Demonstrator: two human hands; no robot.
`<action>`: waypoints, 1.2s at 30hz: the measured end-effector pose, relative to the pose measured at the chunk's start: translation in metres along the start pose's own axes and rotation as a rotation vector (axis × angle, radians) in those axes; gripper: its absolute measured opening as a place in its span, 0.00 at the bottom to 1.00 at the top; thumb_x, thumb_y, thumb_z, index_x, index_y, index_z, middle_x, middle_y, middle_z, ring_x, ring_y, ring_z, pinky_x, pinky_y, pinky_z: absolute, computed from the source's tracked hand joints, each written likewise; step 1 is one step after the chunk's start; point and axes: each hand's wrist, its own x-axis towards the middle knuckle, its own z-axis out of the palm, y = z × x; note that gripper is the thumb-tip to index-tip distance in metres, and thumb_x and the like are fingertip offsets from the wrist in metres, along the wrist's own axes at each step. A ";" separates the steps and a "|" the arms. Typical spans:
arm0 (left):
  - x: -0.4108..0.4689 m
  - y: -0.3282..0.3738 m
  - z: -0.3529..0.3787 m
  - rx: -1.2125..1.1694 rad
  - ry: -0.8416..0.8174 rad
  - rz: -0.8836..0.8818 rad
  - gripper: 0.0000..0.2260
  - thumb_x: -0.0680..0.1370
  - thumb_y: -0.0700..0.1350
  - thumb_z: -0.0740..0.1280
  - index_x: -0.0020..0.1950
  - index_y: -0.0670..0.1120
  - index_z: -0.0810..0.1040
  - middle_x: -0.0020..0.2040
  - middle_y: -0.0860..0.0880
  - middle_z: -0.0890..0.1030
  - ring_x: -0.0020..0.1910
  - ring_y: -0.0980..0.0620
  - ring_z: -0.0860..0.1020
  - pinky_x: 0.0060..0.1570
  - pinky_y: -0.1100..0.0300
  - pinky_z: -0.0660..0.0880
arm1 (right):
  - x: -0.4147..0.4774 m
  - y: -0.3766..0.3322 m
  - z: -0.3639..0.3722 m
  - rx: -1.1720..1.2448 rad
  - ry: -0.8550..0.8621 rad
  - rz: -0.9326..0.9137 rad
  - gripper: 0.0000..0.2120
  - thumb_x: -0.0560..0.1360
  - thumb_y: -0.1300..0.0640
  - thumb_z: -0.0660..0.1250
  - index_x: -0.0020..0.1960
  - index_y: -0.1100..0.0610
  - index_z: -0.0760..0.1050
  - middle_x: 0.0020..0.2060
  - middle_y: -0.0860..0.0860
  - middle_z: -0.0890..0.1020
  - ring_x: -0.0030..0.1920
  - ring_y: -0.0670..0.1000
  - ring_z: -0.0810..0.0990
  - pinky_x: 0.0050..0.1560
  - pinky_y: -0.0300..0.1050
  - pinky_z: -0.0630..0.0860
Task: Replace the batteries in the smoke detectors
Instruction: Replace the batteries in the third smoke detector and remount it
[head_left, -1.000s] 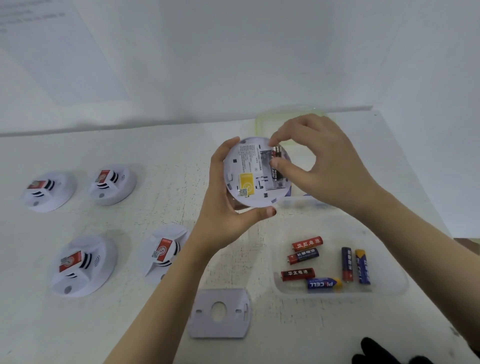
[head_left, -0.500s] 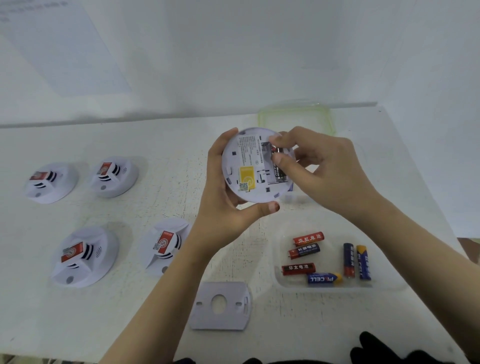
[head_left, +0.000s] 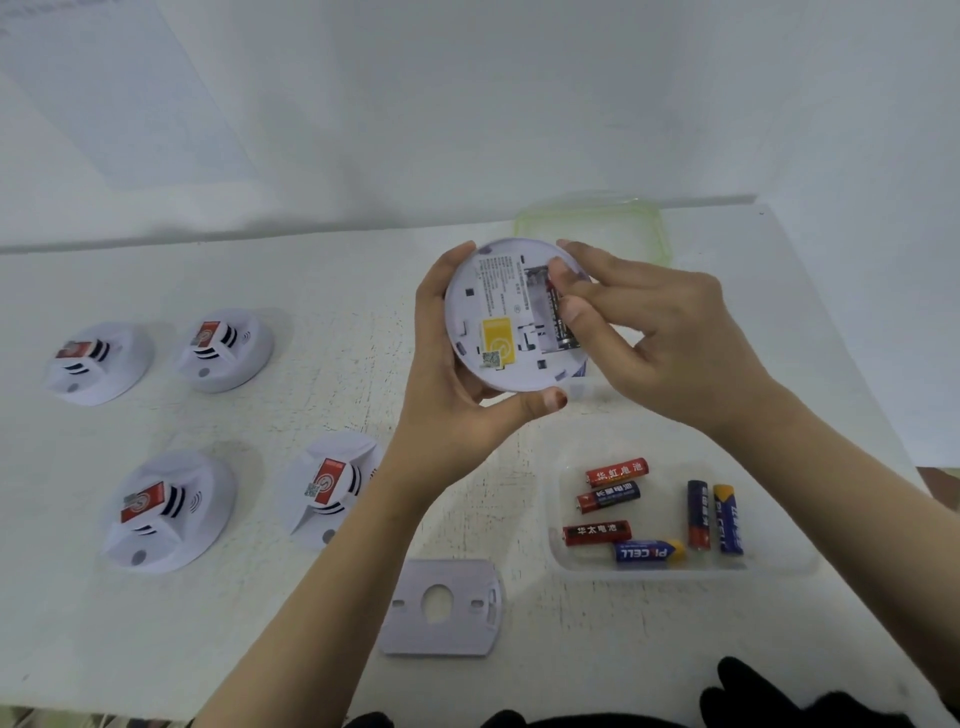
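My left hand (head_left: 452, 395) grips a round white smoke detector (head_left: 493, 306) by its rim and holds it above the white table (head_left: 322, 322), with its back facing me. The thumb is curled under the lower edge and the fingers wrap round the left side.

My right hand (head_left: 670, 343) reaches in from the right. Its thumb and forefinger pinch a dark battery (head_left: 557, 314) that sits in the open compartment on the right half of the detector's back. A yellow sticker (head_left: 497, 340) is just left of the compartment.

Below my right wrist a clear plastic tray (head_left: 779, 564) rests on the table. It holds six loose batteries (head_left: 617, 471), some red and some blue.

A flat white mounting plate (head_left: 441, 608) lies between my forearms, near the front edge.

On the left of the table, four other smoke detectors (head_left: 171, 512) lie in two rows, each with a red label on top.

A clear lid with a green rim (head_left: 664, 236) lies behind the held detector, by the far edge.
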 end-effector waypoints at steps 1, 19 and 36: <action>0.002 -0.002 0.000 -0.003 -0.002 -0.012 0.44 0.66 0.29 0.75 0.73 0.36 0.50 0.70 0.40 0.63 0.69 0.49 0.68 0.58 0.56 0.76 | -0.001 0.002 0.000 0.058 -0.003 0.029 0.11 0.77 0.62 0.62 0.50 0.66 0.82 0.54 0.55 0.81 0.56 0.49 0.80 0.52 0.39 0.78; 0.011 -0.017 -0.025 0.123 0.167 -0.092 0.44 0.61 0.42 0.76 0.72 0.42 0.57 0.68 0.47 0.66 0.68 0.52 0.69 0.62 0.47 0.74 | 0.020 0.036 0.017 -0.292 -0.813 0.674 0.22 0.68 0.41 0.71 0.57 0.52 0.78 0.39 0.44 0.77 0.43 0.48 0.76 0.37 0.41 0.68; 0.010 -0.021 -0.018 0.130 0.145 -0.119 0.44 0.60 0.42 0.76 0.71 0.45 0.58 0.66 0.51 0.68 0.66 0.55 0.70 0.61 0.55 0.75 | 0.013 0.031 0.020 -0.183 -0.779 0.750 0.08 0.69 0.51 0.73 0.43 0.55 0.79 0.39 0.46 0.79 0.41 0.48 0.77 0.40 0.43 0.73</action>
